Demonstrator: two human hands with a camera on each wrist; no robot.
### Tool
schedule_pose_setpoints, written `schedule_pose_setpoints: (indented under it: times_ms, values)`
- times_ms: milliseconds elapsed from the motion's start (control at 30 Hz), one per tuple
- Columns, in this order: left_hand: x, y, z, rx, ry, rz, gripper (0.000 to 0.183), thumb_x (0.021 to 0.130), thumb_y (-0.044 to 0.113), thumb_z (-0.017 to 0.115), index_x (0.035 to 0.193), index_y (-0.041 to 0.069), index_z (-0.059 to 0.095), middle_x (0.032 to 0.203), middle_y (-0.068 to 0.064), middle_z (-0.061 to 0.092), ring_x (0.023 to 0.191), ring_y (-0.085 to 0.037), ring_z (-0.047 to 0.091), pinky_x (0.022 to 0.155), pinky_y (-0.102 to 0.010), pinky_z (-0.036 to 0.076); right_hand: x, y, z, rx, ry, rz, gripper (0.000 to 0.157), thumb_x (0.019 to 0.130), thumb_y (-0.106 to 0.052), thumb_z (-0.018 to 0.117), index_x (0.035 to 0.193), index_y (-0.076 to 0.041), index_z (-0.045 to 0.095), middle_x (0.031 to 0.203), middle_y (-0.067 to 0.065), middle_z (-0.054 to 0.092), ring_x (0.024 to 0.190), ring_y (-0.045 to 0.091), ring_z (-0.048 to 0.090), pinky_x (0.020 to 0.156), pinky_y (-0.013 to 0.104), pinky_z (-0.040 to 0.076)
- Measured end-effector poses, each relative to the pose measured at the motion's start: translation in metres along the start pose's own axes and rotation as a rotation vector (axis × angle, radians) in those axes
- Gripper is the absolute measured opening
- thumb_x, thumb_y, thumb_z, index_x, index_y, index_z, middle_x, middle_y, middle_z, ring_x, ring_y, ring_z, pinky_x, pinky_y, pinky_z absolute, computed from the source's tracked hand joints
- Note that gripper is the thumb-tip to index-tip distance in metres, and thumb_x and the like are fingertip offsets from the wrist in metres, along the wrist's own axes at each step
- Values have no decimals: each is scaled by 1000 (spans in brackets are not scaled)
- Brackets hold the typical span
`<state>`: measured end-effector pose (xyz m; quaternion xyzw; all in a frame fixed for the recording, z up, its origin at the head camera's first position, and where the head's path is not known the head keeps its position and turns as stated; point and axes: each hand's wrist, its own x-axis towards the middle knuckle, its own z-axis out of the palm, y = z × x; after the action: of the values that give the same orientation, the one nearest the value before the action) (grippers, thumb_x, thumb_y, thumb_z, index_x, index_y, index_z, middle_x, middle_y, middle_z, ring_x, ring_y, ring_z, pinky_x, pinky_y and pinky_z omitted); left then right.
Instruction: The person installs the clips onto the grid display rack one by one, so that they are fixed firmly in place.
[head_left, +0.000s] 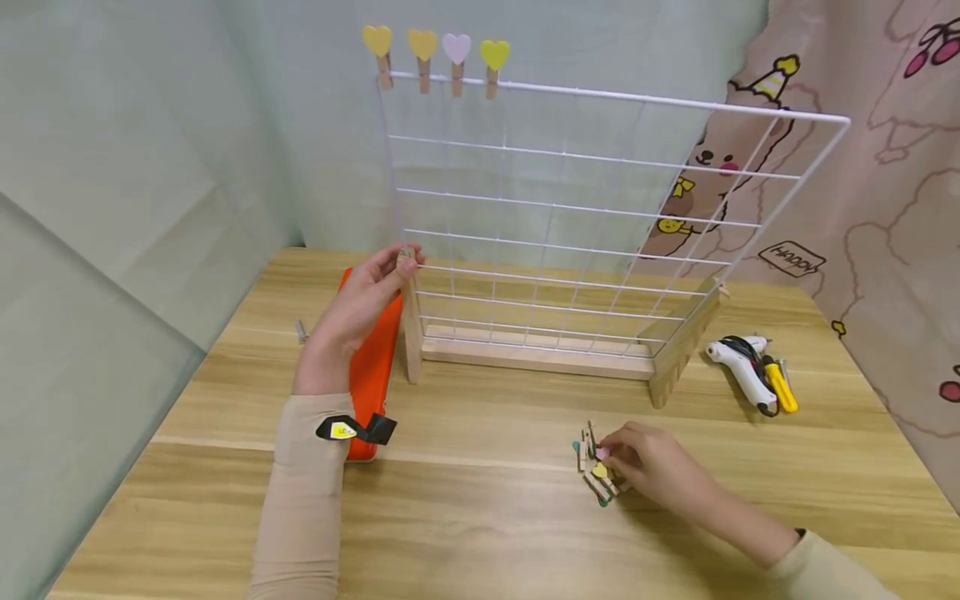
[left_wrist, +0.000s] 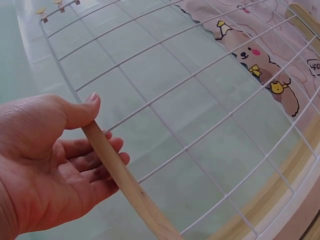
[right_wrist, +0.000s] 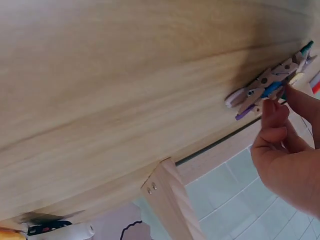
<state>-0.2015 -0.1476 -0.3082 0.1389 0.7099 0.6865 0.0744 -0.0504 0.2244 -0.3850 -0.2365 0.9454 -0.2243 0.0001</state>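
Observation:
My left hand (head_left: 360, 296) grips the upper end of the wooden side post (left_wrist: 117, 162) of a white wire grid rack (head_left: 555, 204), thumb in front and fingers behind. Along the grid's top wire, at its left end, several wooden clothespins with heart tops, such as a lilac heart clothespin (head_left: 457, 52), are clipped upright. On the table my right hand (head_left: 652, 462) reaches into a small pile of clothespins (head_left: 597, 485) with coloured hearts. Its thumb and forefinger pinch a clothespin there, partly hidden by the fingers. A blue piece (right_wrist: 272, 89) shows right by the fingertips.
An orange-red case (head_left: 367, 375) lies beneath my left forearm, left of the rack. Right of the rack lie a white glue gun (head_left: 742, 371) and a yellow-handled tool (head_left: 781, 385). A small grey piece (head_left: 302, 331) is at the far left. Curtains hang behind the wooden table (head_left: 480, 517).

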Motion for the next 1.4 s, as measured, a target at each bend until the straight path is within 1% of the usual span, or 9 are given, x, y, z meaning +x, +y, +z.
schedule_pose_setpoints:
  times_ms: [133, 333, 533, 700, 867, 1033, 1100, 1233, 1400]
  values:
    - [0, 0, 0, 3, -4, 3, 57, 84, 37, 51, 132, 9, 34, 129, -4, 41, 121, -15, 35, 105, -37, 21, 5, 0, -3, 78, -71, 52, 12, 75, -12, 67, 86, -8, 64, 69, -10, 55, 56, -3, 45, 48, 15, 42]
    - [-1, 0, -1, 6, 4, -3, 55, 84, 38, 51, 131, 13, 36, 129, -2, 42, 121, -14, 35, 104, -35, 22, 13, 5, -9, 218, -182, 95, 8, 78, -23, 65, 79, -16, 60, 66, -10, 53, 57, 2, 47, 49, 19, 43]
    - [-2, 0, 0, -12, -1, -18, 55, 83, 38, 52, 130, 14, 37, 130, -2, 42, 120, -13, 36, 104, -34, 23, 14, 6, -14, 256, -236, 79, 12, 78, -30, 63, 78, -19, 58, 69, -10, 56, 57, 3, 48, 49, 20, 44]
    - [-3, 0, 0, -4, 9, -18, 55, 83, 39, 52, 130, 16, 37, 130, -2, 42, 121, -15, 36, 104, -35, 23, 12, 4, -20, 289, -245, 30, 10, 80, -31, 61, 79, -21, 58, 69, -10, 58, 56, 3, 49, 49, 21, 44]
    - [-3, 0, 0, -7, 5, -13, 54, 83, 38, 52, 130, 16, 37, 130, -2, 42, 121, -14, 35, 104, -34, 23, 18, 2, -27, 294, -187, 0, 6, 79, -28, 62, 81, -23, 59, 73, -10, 59, 63, 3, 53, 51, 21, 44]
    - [-3, 1, -1, -5, 5, -13, 54, 83, 38, 52, 130, 16, 37, 129, -1, 43, 120, -12, 36, 104, -33, 24, 41, -10, -40, 266, -74, -102, 16, 79, -18, 62, 94, -12, 64, 78, -8, 63, 69, 4, 56, 56, 21, 47]
    - [-3, 0, -1, -3, 8, -17, 55, 83, 38, 52, 131, 16, 37, 129, -1, 43, 120, -12, 37, 104, -33, 24, 54, -19, -52, 252, -43, -139, 19, 79, -16, 62, 98, -12, 65, 78, -7, 64, 68, 4, 55, 55, 21, 46]
    - [-3, 0, -1, -7, 17, -19, 56, 83, 39, 53, 131, 15, 37, 129, -1, 43, 119, -12, 37, 104, -34, 24, 82, -41, -83, 195, 21, -261, 15, 81, -19, 61, 95, -20, 65, 81, -11, 63, 69, 2, 53, 54, 20, 43]
    - [-2, 0, 0, -10, 10, -10, 55, 83, 37, 53, 130, 13, 37, 129, -3, 43, 119, -14, 37, 104, -34, 24, 114, -67, -123, 163, 142, -420, 19, 78, -9, 63, 96, -13, 66, 81, -8, 64, 71, 1, 53, 55, 16, 41]
